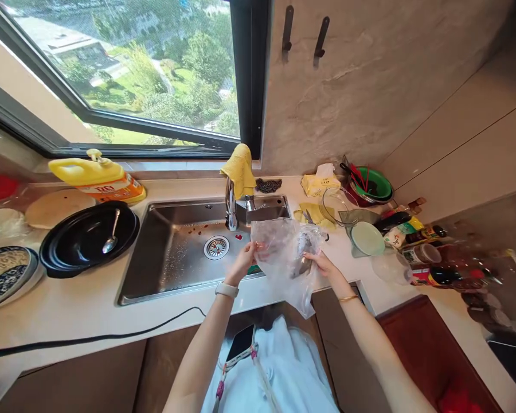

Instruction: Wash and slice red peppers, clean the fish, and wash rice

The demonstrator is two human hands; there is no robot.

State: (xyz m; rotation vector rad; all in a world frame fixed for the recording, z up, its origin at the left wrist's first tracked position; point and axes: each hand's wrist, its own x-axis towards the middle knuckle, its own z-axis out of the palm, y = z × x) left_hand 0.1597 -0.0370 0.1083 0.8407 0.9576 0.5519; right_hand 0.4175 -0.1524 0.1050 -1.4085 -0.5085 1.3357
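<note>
A clear plastic bag [279, 269] is stretched between my two hands, above the front right edge of the sink. My left hand [244, 259] pinches its left side, with the fingers closed on the plastic. On the right side, my right hand [320, 261] grips the bag, fingers closed near a dark grey and silvery lump [301, 252] seen through the plastic. What the lump is, I cannot make out. Behind the bag stands the metal faucet [231, 206] with a yellow cloth [239, 171] draped over it. The steel sink [167, 252] holds small reddish scraps near its drain [217, 247].
Left of the sink are black bowls [75, 241] with a spoon [112, 232] and a yellow jug [98, 180]. A black cord [112, 338] crosses the front counter. To the right are a tissue pack [320, 183], scissors [308, 217], a green basin [376, 180] and several bottles.
</note>
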